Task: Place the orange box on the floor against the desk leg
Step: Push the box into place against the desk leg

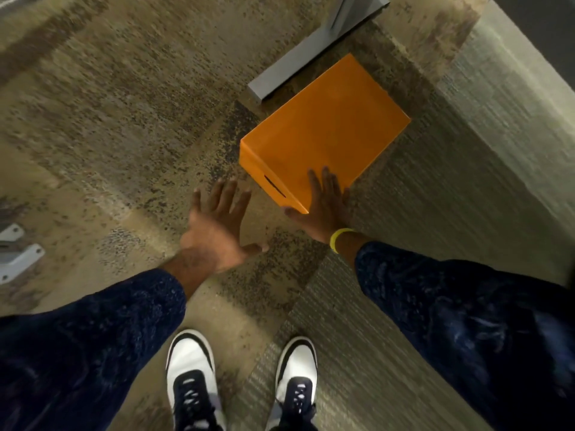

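The orange box (326, 129) lies flat on the carpeted floor (118, 126), lid side up. Its far corner, at 12 o'clock, sits just beside the grey foot of the desk leg (298, 60), which runs from 10 o'clock toward 1 o'clock of the box; whether the two touch cannot be told. A dark slot shows on the near side wall of the box.

The right hand (326, 206) rests on the near corner of the box, at 6 o'clock of it. Its grip is spread: fingers lie flat on the lid, the thumb against the side wall, nothing pinched. A yellow wristband (337, 239) circles the right wrist.

The left hand (217, 222) is at 8 o'clock of the box, apart from it, above the floor. Its grip is spread wide and holds nothing.

Both arms wear dark blue sleeves (466, 300). Two white and dark shoes (189, 377) stand at 6 o'clock of the view. White metal brackets (18, 253) lie at 9 o'clock.
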{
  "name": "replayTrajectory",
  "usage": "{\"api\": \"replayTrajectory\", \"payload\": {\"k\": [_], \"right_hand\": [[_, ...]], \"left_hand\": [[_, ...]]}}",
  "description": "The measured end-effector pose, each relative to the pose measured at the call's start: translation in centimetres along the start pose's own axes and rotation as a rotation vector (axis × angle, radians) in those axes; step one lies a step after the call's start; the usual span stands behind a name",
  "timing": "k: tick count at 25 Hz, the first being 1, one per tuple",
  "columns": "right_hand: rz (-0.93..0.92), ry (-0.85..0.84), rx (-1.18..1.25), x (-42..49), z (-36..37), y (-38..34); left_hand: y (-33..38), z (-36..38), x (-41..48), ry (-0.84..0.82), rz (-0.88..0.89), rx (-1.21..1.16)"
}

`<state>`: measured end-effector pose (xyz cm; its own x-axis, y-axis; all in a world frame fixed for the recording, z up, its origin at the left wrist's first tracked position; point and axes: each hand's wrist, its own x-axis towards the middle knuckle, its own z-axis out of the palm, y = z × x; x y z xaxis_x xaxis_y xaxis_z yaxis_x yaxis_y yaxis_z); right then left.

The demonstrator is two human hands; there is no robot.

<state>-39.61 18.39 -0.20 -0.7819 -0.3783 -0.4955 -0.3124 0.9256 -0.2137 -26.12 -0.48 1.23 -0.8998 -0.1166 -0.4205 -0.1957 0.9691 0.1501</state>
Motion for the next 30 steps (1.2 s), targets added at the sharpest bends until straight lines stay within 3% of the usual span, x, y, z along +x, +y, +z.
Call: {"api": "replayTrajectory", "payload": {"k": [7,15,19,22,26,30], "right_hand": [[0.045,-0.026,0.060,-3.3,1.9,-0.6],[0.086,0.027,0.120,1.4,2.6,1.8],[0.178,0.044,0.150,2.7,1.0,4.0],[0.253,0.068,0.216,3.7,-0.2,5.7],[0.366,0.105,0.402,6.3,-0.2,6.9],[0.605,0.133,0.780,9.7,0.3,6.7]], "left_hand": [[-1.9,-2.0,0.9,0.017,0.086,0.102],[-1.6,-1.2,8.0,0.074,0.184,0.113],[0.0,-3.7,11.5,0.007,0.173,0.115],[0.6,-5.9,14.0,0.045,0.200,0.090],[0.5,-5.3,16.8,-0.009,0.133,-0.016],[-0.1,-3.3,19.9,-0.100,-0.070,-0.344]]}}
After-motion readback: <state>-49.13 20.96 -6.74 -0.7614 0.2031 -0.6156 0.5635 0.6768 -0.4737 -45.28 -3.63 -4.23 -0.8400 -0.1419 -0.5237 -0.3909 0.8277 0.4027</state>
